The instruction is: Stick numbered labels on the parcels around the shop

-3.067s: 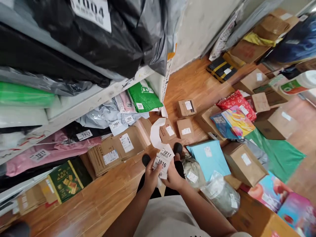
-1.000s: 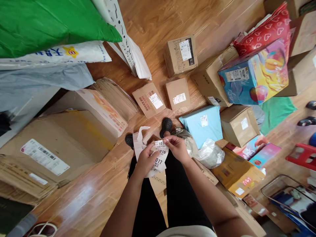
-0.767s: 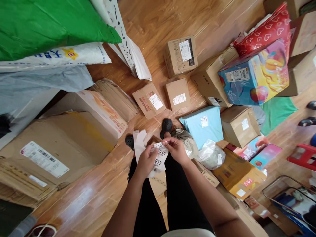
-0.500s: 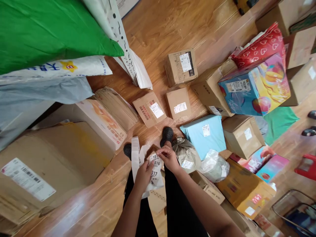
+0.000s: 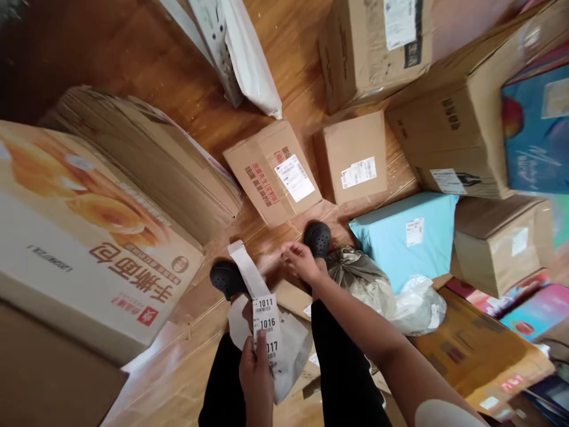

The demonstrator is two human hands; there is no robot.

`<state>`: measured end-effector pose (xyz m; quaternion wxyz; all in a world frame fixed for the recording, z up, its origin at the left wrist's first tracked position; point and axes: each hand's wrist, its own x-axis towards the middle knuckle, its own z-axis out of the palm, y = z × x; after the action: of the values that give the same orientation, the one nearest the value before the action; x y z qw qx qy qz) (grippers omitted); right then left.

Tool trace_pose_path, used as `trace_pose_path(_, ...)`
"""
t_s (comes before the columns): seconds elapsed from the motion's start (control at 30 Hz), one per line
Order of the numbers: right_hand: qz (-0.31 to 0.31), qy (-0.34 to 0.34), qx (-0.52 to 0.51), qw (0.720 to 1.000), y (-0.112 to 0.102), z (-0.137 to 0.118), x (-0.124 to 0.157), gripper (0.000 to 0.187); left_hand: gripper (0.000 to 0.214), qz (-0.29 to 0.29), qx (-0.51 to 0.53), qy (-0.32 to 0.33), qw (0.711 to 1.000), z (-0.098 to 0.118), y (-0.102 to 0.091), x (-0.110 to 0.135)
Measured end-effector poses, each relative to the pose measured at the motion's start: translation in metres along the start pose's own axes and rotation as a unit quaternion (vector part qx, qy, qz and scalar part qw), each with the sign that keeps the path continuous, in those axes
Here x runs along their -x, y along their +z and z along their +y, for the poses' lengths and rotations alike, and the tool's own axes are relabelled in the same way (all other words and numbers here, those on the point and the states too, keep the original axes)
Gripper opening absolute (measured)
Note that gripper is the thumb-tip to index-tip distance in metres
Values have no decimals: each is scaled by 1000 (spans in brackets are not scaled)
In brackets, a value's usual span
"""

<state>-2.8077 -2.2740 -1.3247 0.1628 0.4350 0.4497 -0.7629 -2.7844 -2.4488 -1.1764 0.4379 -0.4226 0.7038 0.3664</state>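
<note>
My left hand [image 5: 256, 370] is closed on a strip of white number labels [image 5: 265, 320] reading 1011, 1016 and 1017, with its bare backing paper curling upward. My right hand [image 5: 299, 261] reaches down and forward past the strip, fingertips pinched together; it is blurred, and what they hold is unclear. It hovers above the wooden floor [image 5: 178, 89], just short of a small cardboard box [image 5: 275, 172] with a white shipping label. My black shoes [image 5: 316, 237] stand right below the hands.
A second small box [image 5: 355, 157] lies beside the first. To the right are a light blue parcel [image 5: 400, 237], a grey-olive bag [image 5: 362, 276], a clear plastic bag [image 5: 420, 305] and larger cartons [image 5: 457, 136]. On the left are a big printed carton [image 5: 89, 237] and flattened cardboard [image 5: 146, 154].
The view has dropped much closer to the floor. My right hand has left the label strip and moved forward toward the small box. My left hand keeps the strip, now lower and nearer.
</note>
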Motion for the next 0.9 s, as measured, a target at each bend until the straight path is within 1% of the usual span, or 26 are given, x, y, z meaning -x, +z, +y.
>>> trace_pose_path(0.03,9,3,-2,1000,-11,-3,-7,41,53,1,-6,-2,1000,-2,2,-2)
trace_pose_path(0.07,-1,9,2,1000,-20,-8,-12,42,52,1,-13,-2,1000,-2,4,-3)
trace_pose_path(0.1,-36,21,19,999,-26,-14,-13,46,50,2,-22,2,1000,0,5,-2)
trace_pose_path(0.13,-89,35,46,994,-28,-21,-11,52,48,-1,-32,9,999,3,5,-2)
trace_pose_path(0.17,-152,45,82,984,-27,-28,-6,56,46,-5,-40,19,999,7,6,0)
trace_pose_path(0.2,-213,50,120,968,-21,-34,1,56,44,-10,-47,28,998,12,6,1)
trace_pose_path(0.23,-258,46,155,953,-13,-41,11,51,43,-14,-51,36,998,17,6,2)
trace_pose_path(0.27,-274,33,182,944,-3,-48,22,43,42,-16,-54,42,998,21,5,3)
trace_pose_path(0.3,-268,12,205,941,7,-56,33,33,41,-15,-56,45,997,25,5,3)
trace_pose_path(0.37,-224,-41,240,944,24,-70,53,21,41,-11,-61,50,997,30,4,3)
trace_pose_path(0.4,-192,-72,252,946,28,-76,60,19,41,-11,-65,52,997,30,3,2)
trace_pose_path(0.43,-153,-103,260,948,29,-80,64,18,41,-13,-68,52,996,30,3,1)
trace_pose_path(0.5,-48,-158,270,949,20,-82,59,18,44,-25,-69,38,997,28,2,-2)
trace_pose_path(0.53,15,-175,280,944,10,-79,50,19,45,-28,-67,28,997,27,2,-3)
trace_pose_path(0.57,78,-184,299,933,-3,-73,36,19,46,-30,-65,18,997,26,3,-3)
trace_pose_path(0.6,123,-185,329,918,-17,-65,18,20,47,-32,-61,12,998,25,3,-4)
trace_pose_path(0.63,142,-169,370,902,-32,-56,-2,20,46,-36,-56,9,998,25,3,-4)
trace_pose_path(0.67,148,-145,410,888,-47,-45,-24,21,46,-42,-52,10,998,25,4,-4)
trace_pose_path(0.77,171,-126,435,875,-82,-16,-83,18,43,-73,-35,6,997,26,5,-7)
trace_pose_path(0.83,204,-126,433,869,-95,-3,-110,16,43,-90,-17,-5,996,26,5,-10)
trace_pose_path(0.9,245,-122,427,862,-99,5,-126,14,42,-104,8,-19,994,25,4,-12)
